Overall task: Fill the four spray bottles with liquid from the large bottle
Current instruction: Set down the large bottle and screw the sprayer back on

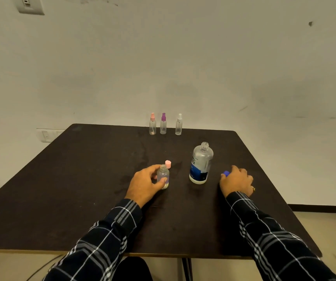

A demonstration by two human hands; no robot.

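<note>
A small clear spray bottle (163,175) stands uncapped near the middle of the dark table (82,169). My left hand (144,184) grips it from the left, thumb across its front. Its pink spray cap (168,164) lies just behind it. The large clear bottle (201,163) with a blue label stands open to the right. My right hand (237,180) rests on the table right of it, fingers pinching the blue cap (226,173). Three capped spray bottles stand at the far edge: pink-topped (152,124), purple-topped (163,124), white-topped (178,125).
A pale wall rises right behind the table's far edge. The floor shows past the table's right and near edges. A cable runs on the floor at lower left.
</note>
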